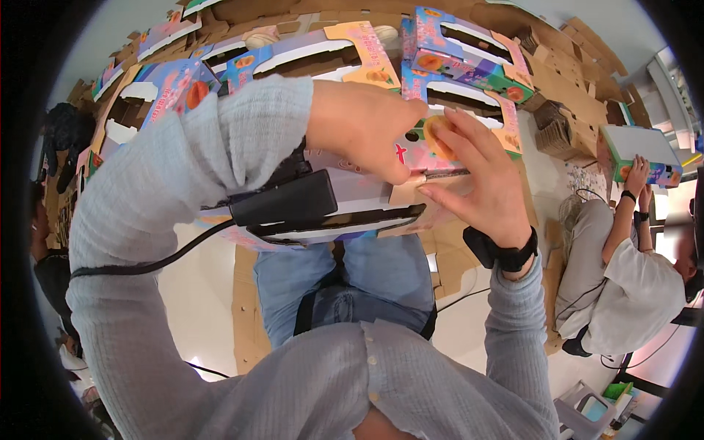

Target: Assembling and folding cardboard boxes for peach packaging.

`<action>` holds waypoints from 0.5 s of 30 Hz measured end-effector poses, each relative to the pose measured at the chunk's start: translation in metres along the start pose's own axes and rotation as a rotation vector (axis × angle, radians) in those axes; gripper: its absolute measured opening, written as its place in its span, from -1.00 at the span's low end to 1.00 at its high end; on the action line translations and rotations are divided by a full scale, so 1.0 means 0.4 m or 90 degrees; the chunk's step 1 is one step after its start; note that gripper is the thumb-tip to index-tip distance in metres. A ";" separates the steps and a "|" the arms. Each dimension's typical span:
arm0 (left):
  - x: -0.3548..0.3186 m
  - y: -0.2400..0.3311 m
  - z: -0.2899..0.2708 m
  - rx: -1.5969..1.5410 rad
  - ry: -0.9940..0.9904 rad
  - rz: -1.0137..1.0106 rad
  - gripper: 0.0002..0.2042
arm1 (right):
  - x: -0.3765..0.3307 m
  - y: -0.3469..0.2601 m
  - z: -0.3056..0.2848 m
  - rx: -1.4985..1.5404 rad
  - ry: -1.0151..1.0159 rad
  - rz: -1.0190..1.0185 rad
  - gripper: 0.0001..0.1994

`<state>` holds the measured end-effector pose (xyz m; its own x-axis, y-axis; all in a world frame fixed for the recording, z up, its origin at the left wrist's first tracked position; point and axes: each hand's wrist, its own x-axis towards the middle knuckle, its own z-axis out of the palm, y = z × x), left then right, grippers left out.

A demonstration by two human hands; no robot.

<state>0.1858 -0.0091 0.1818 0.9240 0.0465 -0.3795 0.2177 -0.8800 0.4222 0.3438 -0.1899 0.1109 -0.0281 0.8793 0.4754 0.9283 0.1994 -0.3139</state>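
Observation:
In front of my lap lies a colourful cardboard fruit box (363, 192), with a pale side, a long cut-out opening and a pink end printed with an orange fruit. My left hand (367, 128) reaches across its top, thumb pressed at the seam near the right end; some of its fingers are hidden. Around that same end my right hand (480, 172) is curved, its fingers over the printed panel and its thumb at the edge below. A brown cardboard edge shows between the two thumbs. From my left wrist a black block (286, 199) with a cable hangs over the box.
More printed boxes (466, 51) stand behind, some stacked. Flat cardboard piles (565, 130) lie at the right. A co-worker (631, 275) sits at the far right with hands on another box (642, 150). Another person (53, 286) shows at the left rim. Cardboard sheets (253, 315) cover parts of the floor.

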 end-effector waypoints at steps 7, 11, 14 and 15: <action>0.027 0.022 0.027 0.039 0.043 -0.039 -0.15 | -0.009 0.017 0.008 -0.011 0.033 -0.027 -0.38; 0.030 0.008 0.047 0.069 0.105 0.021 -0.14 | -0.060 -0.054 -0.004 -0.037 0.132 0.010 -0.50; 0.041 0.014 0.037 0.089 0.090 0.031 -0.14 | -0.198 -0.125 0.033 0.264 0.190 0.259 -0.68; 0.042 0.017 0.037 0.092 0.086 0.035 -0.14 | -0.231 -0.144 0.064 0.467 0.145 0.347 -0.70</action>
<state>0.1981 -0.0215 0.1661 0.9691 0.0514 -0.2413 0.1277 -0.9413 0.3124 0.2834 -0.2715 0.0638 0.4859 0.8416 0.2357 0.3243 0.0767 -0.9428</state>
